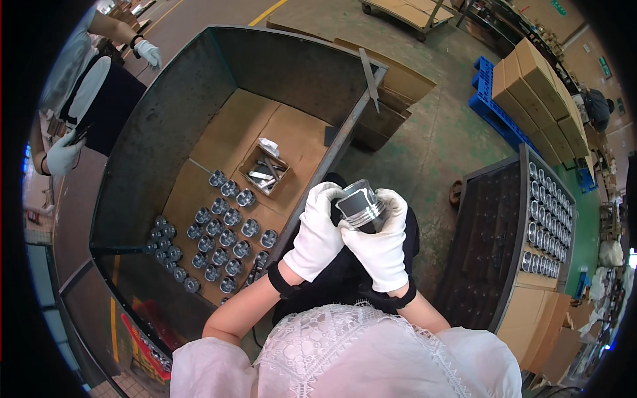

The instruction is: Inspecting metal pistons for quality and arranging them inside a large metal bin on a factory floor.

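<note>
Between my two white-gloved hands is a metal piston (362,205) with a dark grey skirt panel and shiny ring grooves, held tilted above my lap. My left hand (318,225) grips it from the left side, fingers curled round its edge. On the other side, my right hand (383,240) wraps its fingers round the piston, with the thumb across the front near the grooves. To the left of my hands is a deep metal bin (179,86), and several more pistons (227,237) stand in rows on its cardboard-lined floor.
In the bin sits a small cardboard box (265,174) with metal tools. A rack (481,245) at my right carries rows of pistons (545,215). Stacked cartons (531,86) stand on a blue pallet (488,99). Another person's gloved hand (64,154) shows at far left.
</note>
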`<action>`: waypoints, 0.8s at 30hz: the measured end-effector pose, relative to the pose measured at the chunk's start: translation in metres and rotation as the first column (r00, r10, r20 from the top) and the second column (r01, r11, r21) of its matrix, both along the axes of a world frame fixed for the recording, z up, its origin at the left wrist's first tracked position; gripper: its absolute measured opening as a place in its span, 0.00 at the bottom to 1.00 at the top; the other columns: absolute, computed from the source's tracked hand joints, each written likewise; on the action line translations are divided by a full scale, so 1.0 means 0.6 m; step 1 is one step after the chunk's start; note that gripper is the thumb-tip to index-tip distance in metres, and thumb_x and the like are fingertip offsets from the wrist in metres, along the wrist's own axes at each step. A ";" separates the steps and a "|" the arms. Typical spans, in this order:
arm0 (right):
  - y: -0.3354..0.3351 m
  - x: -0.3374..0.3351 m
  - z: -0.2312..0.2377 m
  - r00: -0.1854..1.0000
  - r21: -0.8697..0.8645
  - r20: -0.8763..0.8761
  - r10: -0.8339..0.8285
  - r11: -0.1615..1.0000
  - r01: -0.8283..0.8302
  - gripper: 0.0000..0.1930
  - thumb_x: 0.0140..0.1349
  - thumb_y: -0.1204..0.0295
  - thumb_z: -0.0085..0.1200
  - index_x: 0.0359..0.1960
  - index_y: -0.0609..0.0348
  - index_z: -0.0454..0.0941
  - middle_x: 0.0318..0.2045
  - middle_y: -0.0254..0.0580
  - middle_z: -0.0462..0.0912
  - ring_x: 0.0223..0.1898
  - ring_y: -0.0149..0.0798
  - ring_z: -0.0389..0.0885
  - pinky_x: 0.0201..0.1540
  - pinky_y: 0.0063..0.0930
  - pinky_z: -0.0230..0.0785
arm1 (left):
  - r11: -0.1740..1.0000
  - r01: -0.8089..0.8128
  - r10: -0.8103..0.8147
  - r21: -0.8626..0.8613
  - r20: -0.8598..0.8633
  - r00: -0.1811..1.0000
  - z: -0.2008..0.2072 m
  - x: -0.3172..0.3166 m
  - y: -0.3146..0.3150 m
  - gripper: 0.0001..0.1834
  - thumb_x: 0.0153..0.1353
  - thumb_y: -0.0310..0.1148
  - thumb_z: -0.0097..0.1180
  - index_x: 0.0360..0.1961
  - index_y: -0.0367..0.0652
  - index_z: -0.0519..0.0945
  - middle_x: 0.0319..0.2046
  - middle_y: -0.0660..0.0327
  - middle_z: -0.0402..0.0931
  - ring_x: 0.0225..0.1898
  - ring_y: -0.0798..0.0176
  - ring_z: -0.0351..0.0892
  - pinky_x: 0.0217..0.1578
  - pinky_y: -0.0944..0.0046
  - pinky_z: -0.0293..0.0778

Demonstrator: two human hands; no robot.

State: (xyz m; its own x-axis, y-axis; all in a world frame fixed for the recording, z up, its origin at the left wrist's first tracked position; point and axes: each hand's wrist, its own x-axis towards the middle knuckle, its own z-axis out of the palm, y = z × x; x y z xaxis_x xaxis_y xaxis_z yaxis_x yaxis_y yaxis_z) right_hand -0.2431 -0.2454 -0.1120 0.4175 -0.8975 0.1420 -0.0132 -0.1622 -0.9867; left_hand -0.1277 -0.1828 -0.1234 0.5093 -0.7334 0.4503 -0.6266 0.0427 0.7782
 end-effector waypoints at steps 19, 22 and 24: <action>-0.003 0.008 -0.020 0.966 -0.320 -0.175 -0.189 0.939 0.126 0.39 0.39 0.75 0.76 0.52 0.59 0.63 0.50 0.51 0.68 0.51 0.49 0.73 0.53 0.39 0.70 | 0.998 -0.007 0.013 0.067 -0.084 0.996 -0.019 0.016 0.005 0.17 0.59 0.15 0.55 0.50 0.37 0.74 0.52 0.53 0.71 0.53 0.55 0.77 0.54 0.60 0.75; -0.001 0.014 -0.019 0.955 -0.442 -0.191 -0.227 0.888 0.123 0.38 0.39 0.77 0.75 0.52 0.58 0.63 0.51 0.54 0.67 0.53 0.55 0.72 0.55 0.43 0.68 | 1.000 0.010 -0.007 0.017 -0.155 0.988 0.013 0.015 0.005 0.11 0.66 0.20 0.52 0.50 0.36 0.75 0.51 0.53 0.72 0.51 0.58 0.77 0.52 0.61 0.75; 0.000 0.016 -0.017 0.950 -0.483 -0.196 -0.242 0.867 0.122 0.38 0.39 0.78 0.74 0.52 0.58 0.63 0.51 0.54 0.67 0.52 0.56 0.72 0.55 0.43 0.68 | 0.998 0.057 -0.061 -0.026 -0.226 0.972 0.041 0.011 0.002 0.09 0.69 0.26 0.53 0.47 0.35 0.77 0.50 0.53 0.74 0.51 0.58 0.77 0.51 0.62 0.73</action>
